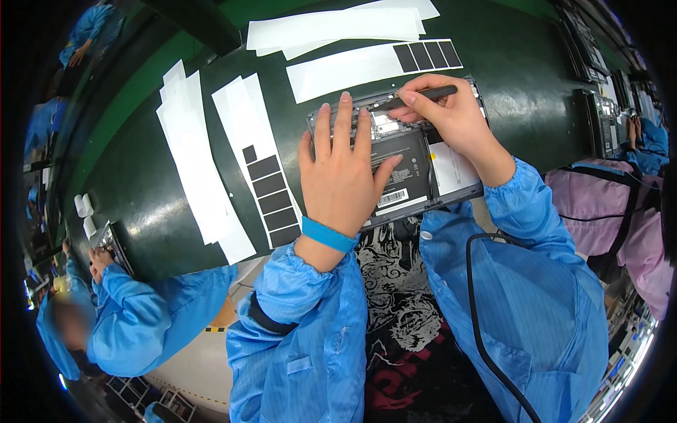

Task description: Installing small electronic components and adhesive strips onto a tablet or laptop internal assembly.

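Note:
An opened laptop base (pixel 481 189) lies in front of me, its battery (pixel 402 185) and circuit parts exposed. My left hand (pixel 337 173) rests flat across its left part with the fingers spread, wearing a blue wrist band (pixel 328 235). In my right hand (pixel 458 123), black tweezers (pixel 437 92) are pinched, tips pointing down-left at the board near my left fingertips. What the tips touch is too small to make out. Beyond the laptop lies a white sheet with black rectangular stickers (pixel 342 70); another such sheet (pixel 243 113) lies to the left.
White paper strips (pixel 187 148) are stacked further left, and more strips (pixel 331 29) lie at the back of the green table (pixel 522 63). Other laptop parts (pixel 603 123) stand at the right. A co-worker in blue (pixel 151 310) sits at left; a person in pink (pixel 599 194) is at right.

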The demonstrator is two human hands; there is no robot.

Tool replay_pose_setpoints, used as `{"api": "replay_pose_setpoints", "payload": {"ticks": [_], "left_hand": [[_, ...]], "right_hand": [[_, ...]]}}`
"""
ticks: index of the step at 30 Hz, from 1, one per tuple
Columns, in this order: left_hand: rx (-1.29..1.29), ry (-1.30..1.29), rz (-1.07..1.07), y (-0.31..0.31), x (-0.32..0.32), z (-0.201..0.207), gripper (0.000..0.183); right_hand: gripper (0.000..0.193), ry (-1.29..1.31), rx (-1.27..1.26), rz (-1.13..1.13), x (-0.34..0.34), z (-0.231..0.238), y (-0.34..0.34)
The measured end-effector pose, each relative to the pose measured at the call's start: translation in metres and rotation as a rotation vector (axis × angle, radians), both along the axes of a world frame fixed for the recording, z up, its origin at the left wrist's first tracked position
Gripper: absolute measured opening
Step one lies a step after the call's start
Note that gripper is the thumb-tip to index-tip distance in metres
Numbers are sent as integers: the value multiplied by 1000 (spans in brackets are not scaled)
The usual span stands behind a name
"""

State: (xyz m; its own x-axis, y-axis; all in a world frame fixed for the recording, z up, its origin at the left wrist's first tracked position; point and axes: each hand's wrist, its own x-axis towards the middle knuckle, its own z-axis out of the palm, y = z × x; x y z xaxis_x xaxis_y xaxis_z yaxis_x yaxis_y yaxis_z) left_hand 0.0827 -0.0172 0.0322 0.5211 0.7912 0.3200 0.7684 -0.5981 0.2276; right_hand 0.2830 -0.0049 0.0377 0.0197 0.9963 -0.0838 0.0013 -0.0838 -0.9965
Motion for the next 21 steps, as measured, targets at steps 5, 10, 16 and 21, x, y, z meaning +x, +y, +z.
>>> {"api": "replay_pose_setpoints", "payload": {"ticks": [5,10,16,21], "left_hand": [[122,164,36,-3,8,2,60],[150,238,27,-4,11,5,58],[112,189,54,-7,6,1,60],[-66,-263,75,-16,-56,33,56]], "right_hand": [[19,12,-8,-5,1,0,2],[18,34,-45,-50,-2,8,1],[21,-7,215,-231,4,14,-2],[24,-137,207,-29,-34,42,2]]}}
